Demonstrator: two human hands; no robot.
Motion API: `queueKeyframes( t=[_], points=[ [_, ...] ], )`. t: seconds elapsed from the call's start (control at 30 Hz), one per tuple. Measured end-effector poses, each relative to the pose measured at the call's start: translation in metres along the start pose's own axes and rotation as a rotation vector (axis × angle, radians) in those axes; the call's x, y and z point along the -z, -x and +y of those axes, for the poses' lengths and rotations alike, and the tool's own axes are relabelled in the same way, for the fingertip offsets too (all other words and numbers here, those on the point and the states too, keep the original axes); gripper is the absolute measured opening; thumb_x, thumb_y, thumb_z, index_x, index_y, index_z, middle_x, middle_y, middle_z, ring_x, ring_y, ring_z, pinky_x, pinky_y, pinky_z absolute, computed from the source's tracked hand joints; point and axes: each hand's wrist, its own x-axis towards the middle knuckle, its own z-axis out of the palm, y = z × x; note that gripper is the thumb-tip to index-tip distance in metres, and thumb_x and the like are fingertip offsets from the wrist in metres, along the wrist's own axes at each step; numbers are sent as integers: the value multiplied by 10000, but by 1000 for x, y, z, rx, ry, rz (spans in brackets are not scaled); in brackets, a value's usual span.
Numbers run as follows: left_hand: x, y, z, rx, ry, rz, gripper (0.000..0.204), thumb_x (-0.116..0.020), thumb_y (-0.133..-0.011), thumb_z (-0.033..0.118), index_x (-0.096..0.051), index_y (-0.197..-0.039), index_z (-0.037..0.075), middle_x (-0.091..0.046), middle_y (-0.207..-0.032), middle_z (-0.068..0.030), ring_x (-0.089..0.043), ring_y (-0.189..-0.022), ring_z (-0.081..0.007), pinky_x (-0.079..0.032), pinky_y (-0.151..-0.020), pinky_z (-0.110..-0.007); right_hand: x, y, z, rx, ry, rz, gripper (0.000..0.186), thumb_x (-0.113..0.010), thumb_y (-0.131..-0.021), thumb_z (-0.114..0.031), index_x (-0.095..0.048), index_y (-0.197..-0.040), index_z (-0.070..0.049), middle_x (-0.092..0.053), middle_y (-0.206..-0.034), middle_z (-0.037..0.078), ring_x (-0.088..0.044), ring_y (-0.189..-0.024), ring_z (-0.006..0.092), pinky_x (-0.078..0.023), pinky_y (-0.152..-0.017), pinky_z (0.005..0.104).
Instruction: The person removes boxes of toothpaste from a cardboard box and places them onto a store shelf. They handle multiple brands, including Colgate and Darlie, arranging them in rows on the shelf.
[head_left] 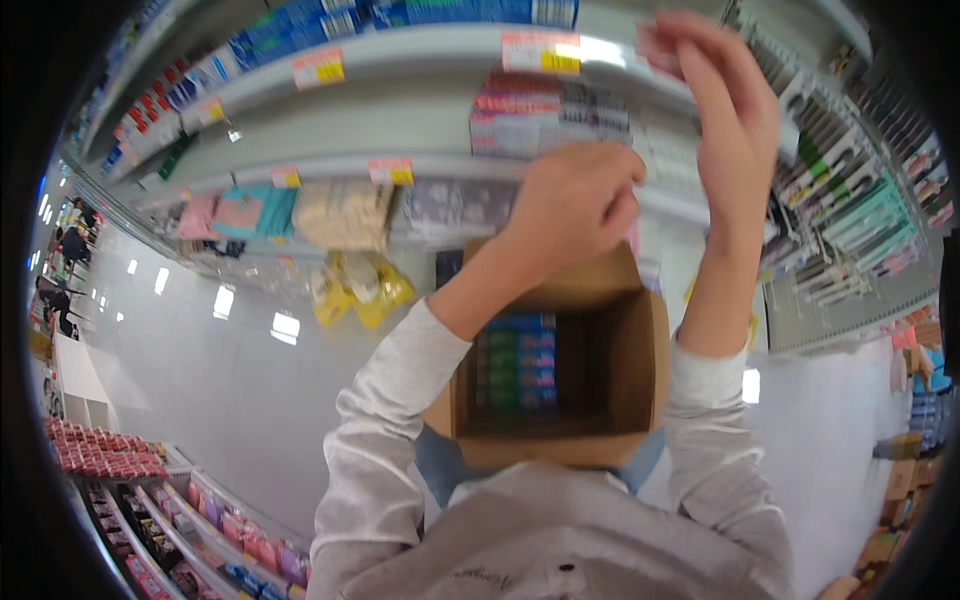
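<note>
My left hand point(580, 198) is closed, its fingers curled under with the back of the hand up. It hovers above the far flap of an open cardboard box point(632, 365), and whatever it may hold is hidden. Stacked small cartons point(520, 365) in blue, green and white fill the left part of the box. Higher and to the right, my right hand point(735, 110) is open, fingers stretched toward the upper shelf edge and blurred at the tips. Nothing shows in it. Behind my left hand, a stack of pink and purple-white cartons point(515, 115) stands on the middle shelf.
Blue cartons point(450, 12) line the top shelf. Folded packs in beige point(345, 213), teal and grey sit lower, above a yellow plastic bag point(365, 288). Packaged goods hang on a rack point(840, 200) at right. Another display shelf point(215, 530) stands at lower left.
</note>
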Motion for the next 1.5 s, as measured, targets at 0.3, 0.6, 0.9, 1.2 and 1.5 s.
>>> queueKeyframes(
  t=[0.3,0.6,0.9,1.2,1.5],
  points=[
    [-174,282,58,267,-4,-1417,283,-490,-948,258,-686,-1150,227,-694,-1184,-44,-654,-1121,-294,-562,-853,-411,54,331,29,-944,212,-445,158,-571,-913,-24,-673,-1033,-14,-716,-904,141,-703,-842,260,-541,-790,337],
    [-153,448,19,769,-8,-1621,441,-740,-832,366,-706,-1170,85,-698,-1203,-154,-680,-1083,-325,-545,-917,-458,52,368,14,-1039,307,-978,384,-519,-865,-11,-619,-1235,-33,-694,-1119,185,-665,-1031,343,-532,-898,419],
    [-158,449,-9,835,140,-1787,502,-795,-769,374,-722,-1156,63,-702,-1197,-172,-686,-1077,-320,-560,-898,-441,54,371,11,-1087,431,-1013,390,-541,-867,-77,-628,-1246,-66,-680,-1186,197,-636,-1108,383,-513,-947,483],
    [-155,399,10,603,-233,-1635,491,-847,-748,327,-734,-1169,101,-685,-1269,-127,-675,-1121,-300,-559,-880,-460,51,361,5,-1177,734,-1014,492,-628,-830,-77,-581,-1317,-41,-630,-1294,164,-601,-1189,350,-525,-959,471],
    [-84,187,35,492,-64,-1577,460,-863,-693,309,-725,-1047,49,-735,-1031,-160,-701,-986,-336,-566,-819,-455,51,350,15,-678,624,-696,791,-769,-688,-9,-484,-1425,-41,-504,-1469,126,-455,-1374,329,-415,-1101,436]
  ],
)
